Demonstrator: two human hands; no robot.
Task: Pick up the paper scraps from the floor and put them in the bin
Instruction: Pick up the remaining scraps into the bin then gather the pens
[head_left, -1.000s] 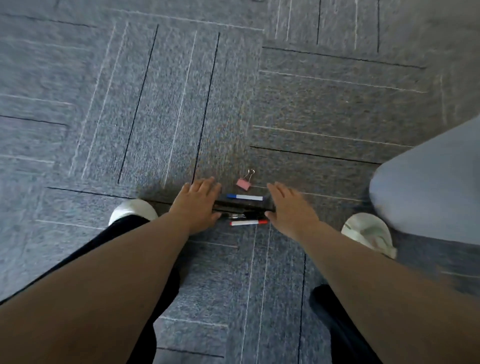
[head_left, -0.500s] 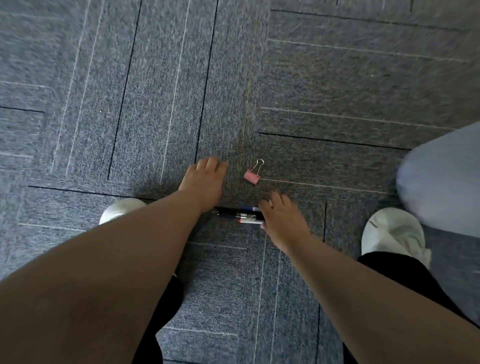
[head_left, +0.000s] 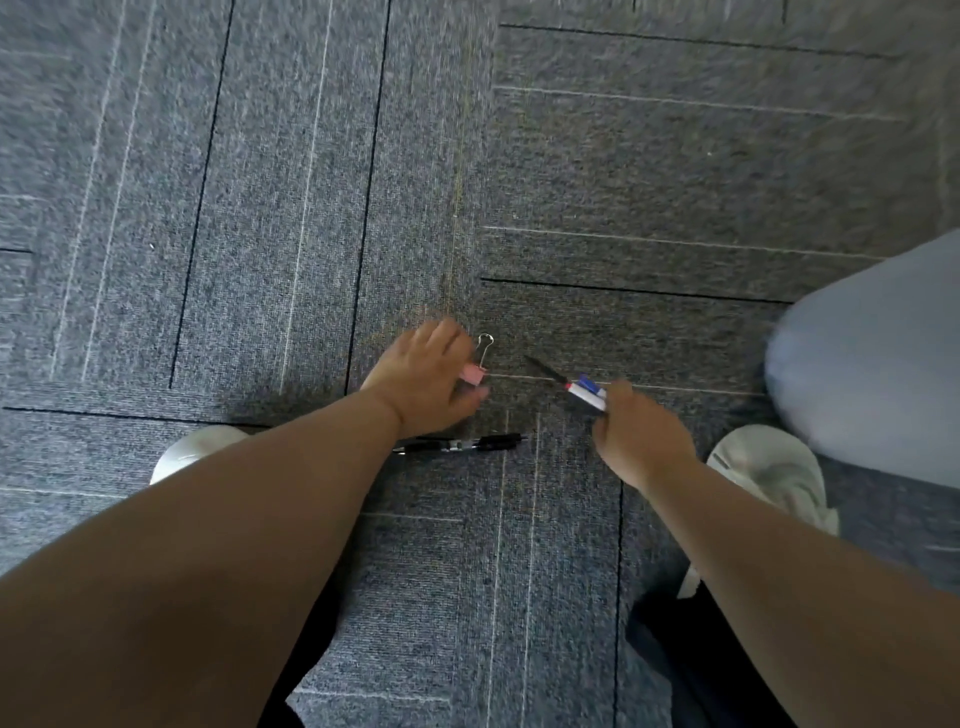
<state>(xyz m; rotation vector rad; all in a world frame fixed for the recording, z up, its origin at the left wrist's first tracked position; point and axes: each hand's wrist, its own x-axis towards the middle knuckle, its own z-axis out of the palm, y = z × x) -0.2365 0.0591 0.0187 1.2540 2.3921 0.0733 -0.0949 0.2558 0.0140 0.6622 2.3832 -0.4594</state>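
Not spotting any paper scraps or a bin in this shot, so I can't say where they're sitting relative to either hand. What the left hand (head_left: 426, 379) is reaching over is one pink binder clip (head_left: 475, 373) on the carpet floor (head_left: 623, 182). The fingers are curling over the top, the thumb is coming in underneath, and the wire loop is poking out past them (it's blurry, so I can't tell if the pinch is actually closed).

The right hand (head_left: 641, 441) is gripping a little bundle of pens (head_left: 587, 395) with its fingers wrapping round them. I'm counting at least two: a white one with a blue end and a thin black one sticking out toward the clip, plus a speck of red in there. One more black pen (head_left: 462, 444) is lying flat on the floor just beside the left wrist.

Both forearms are stretching down and forward, backs of the hands facing up. A left shoe (head_left: 192, 452) and a right shoe (head_left: 769, 473), both white, are standing either side, and a pale blue blurry thing (head_left: 872, 374) is sitting at the right edge.
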